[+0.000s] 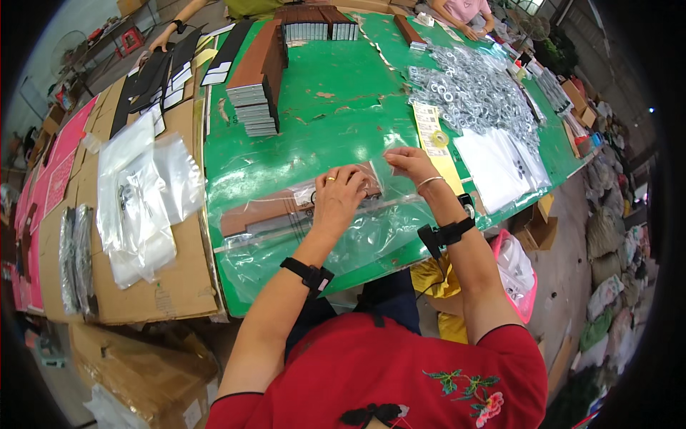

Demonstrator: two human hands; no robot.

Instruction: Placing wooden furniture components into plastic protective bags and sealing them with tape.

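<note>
A long brown strip (268, 211) lies inside a clear plastic bag (286, 247) on the green table, with thin black cords near its right half. My left hand (339, 199), a ring on one finger, curls its fingers over the strip and holds it down. Just beyond the strip's right end, my right hand (409, 166) is closed in a pinch on the bag's open end, lifting the film slightly. Beside that hand are a sheet of printed labels (426, 120), a yellow sheet (449, 170) and a roll of tape (439, 139).
Brown strips stand stacked (259, 79) toward the back. Metal rings (471, 89) are heaped at the right, near white plastic bags (500, 168). Clear bags (146, 193) lie on cardboard (189, 275) at left. Two other people's hands (163, 37) (471, 32) show at the far side.
</note>
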